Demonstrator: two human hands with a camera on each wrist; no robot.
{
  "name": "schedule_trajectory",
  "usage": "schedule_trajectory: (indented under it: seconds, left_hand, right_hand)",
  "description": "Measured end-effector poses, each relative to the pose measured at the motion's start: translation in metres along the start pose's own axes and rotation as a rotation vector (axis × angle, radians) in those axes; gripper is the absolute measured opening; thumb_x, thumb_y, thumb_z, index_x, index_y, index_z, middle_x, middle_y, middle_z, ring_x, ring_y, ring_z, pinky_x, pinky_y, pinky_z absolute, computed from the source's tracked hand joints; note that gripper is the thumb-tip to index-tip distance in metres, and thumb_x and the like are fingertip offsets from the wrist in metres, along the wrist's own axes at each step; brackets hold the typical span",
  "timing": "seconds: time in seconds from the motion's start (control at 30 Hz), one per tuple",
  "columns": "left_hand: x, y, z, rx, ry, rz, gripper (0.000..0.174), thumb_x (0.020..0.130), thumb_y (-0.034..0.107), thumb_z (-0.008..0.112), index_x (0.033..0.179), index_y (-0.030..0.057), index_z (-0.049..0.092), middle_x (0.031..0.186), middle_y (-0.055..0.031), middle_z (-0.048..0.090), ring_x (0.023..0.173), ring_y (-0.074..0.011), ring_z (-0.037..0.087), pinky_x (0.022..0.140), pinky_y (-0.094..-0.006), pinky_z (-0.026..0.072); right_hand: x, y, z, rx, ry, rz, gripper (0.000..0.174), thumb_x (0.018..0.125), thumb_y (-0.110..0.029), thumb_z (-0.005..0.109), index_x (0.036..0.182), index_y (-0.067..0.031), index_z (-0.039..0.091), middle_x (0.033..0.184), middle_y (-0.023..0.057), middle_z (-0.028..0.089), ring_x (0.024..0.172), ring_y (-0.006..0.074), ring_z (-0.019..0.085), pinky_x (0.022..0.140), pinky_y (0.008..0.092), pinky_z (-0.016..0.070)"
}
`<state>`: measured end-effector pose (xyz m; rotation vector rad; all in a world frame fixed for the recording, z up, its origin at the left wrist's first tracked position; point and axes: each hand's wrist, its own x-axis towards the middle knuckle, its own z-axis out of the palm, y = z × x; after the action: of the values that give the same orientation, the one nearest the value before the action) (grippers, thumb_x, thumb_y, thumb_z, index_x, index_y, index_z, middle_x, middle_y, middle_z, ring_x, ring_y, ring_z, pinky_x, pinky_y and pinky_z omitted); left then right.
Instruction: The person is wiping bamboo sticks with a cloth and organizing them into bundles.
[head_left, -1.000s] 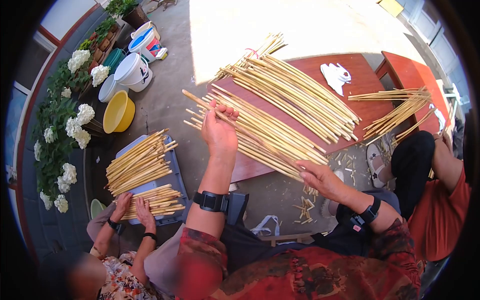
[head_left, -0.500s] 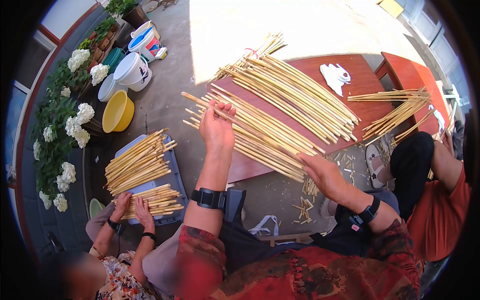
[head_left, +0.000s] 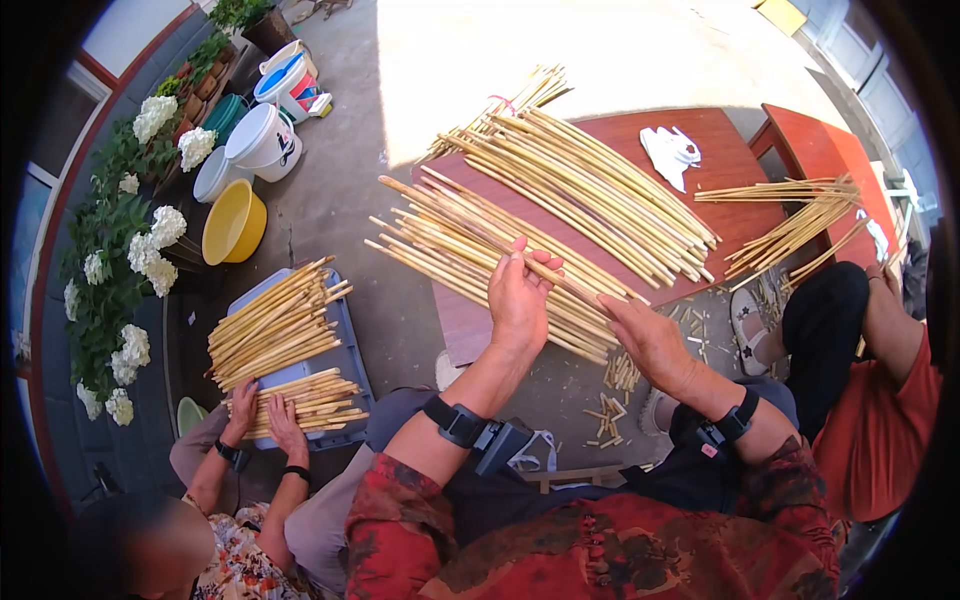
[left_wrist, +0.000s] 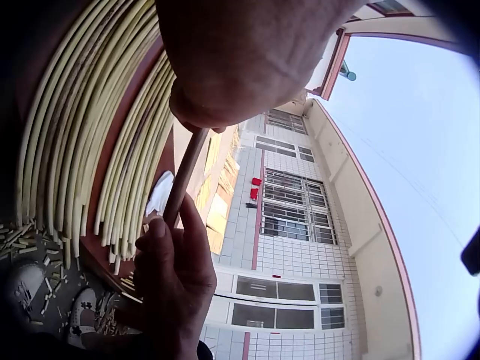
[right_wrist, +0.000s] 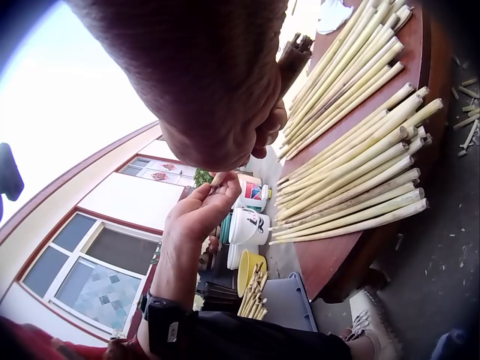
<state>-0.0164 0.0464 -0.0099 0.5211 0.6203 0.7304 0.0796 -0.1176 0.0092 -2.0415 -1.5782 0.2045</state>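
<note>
One brown stick [head_left: 575,287] lies across both hands, above the near bundle of pale sticks [head_left: 430,235] on the red table [head_left: 455,330]. My left hand [head_left: 520,305], palm up, has its fingers curled round it. Close by to the right, my right hand [head_left: 652,348] holds the stick near its end; in the left wrist view the thumb and fingers of the right hand [left_wrist: 176,277] pinch the stick [left_wrist: 186,176]. The rough stick end [right_wrist: 295,60] sticks out past the right hand [right_wrist: 217,112] in the right wrist view. A second bundle [head_left: 590,190] lies farther back.
A white cloth [head_left: 670,155] and more sticks [head_left: 800,220] lie at the right. Cut pieces [head_left: 608,415] litter the ground. At the left, another person's hands [head_left: 265,410] rest on sticks over a blue-grey tray [head_left: 352,350]; buckets [head_left: 262,145] and a yellow basin [head_left: 235,222] stand behind.
My left hand has moved right along the stick, close to my right hand, while the far part of the stick now extends beyond it. My right hand has shifted only slightly.
</note>
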Motion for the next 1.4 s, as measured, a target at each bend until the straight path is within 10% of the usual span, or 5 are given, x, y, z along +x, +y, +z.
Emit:
schedule_trajectory:
  seconds: [0.57, 0.87, 1.03, 1.4]
  left_hand:
    - [0.047, 0.113, -0.039, -0.259, 0.174, 0.412, 0.029, 0.090, 0.012, 0.030, 0.114, -0.0031, 0.037, 0.084, -0.0088, 0.045, 0.073, -0.0174, 0.044, 0.070, -0.0347, 0.0426]
    - [0.039, 0.120, -0.039, -0.257, 0.039, 0.422, 0.026, 0.091, 0.016, 0.027, 0.107, -0.0001, 0.041, 0.076, -0.0049, 0.040, 0.063, -0.0148, 0.036, 0.058, -0.0309, 0.0347]
    - [0.042, 0.130, -0.051, -0.235, 0.051, 0.453, 0.029, 0.091, 0.017, 0.027, 0.111, -0.0020, 0.037, 0.075, -0.0057, 0.042, 0.060, -0.0154, 0.037, 0.056, -0.0324, 0.0351]
    - [0.028, 0.077, -0.022, -0.152, 0.043, 0.370, 0.031, 0.090, 0.016, 0.027, 0.114, -0.0012, 0.037, 0.082, -0.0071, 0.045, 0.070, -0.0178, 0.045, 0.063, -0.0353, 0.0416]
  right_hand:
    - [-0.007, 0.005, -0.008, -0.130, 0.080, -0.157, 0.043, 0.073, 0.000, 0.054, 0.114, -0.0128, 0.051, 0.070, 0.0088, 0.046, 0.065, 0.0261, 0.051, 0.055, 0.0346, 0.0434]
    - [-0.003, 0.001, -0.006, 0.548, -0.524, 0.320, 0.035, 0.083, -0.012, 0.053, 0.115, -0.0029, 0.047, 0.097, 0.0171, 0.057, 0.084, 0.0311, 0.056, 0.072, 0.0326, 0.0454]
    - [-0.009, 0.005, 0.003, 0.233, -0.217, -0.052, 0.034, 0.081, -0.012, 0.055, 0.114, -0.0040, 0.048, 0.099, 0.0169, 0.056, 0.088, 0.0331, 0.055, 0.071, 0.0356, 0.0462]
    - [-0.002, -0.001, 0.003, 0.050, -0.069, -0.072, 0.036, 0.077, -0.007, 0.055, 0.112, -0.0071, 0.046, 0.080, 0.0134, 0.053, 0.073, 0.0324, 0.055, 0.062, 0.0381, 0.0456]
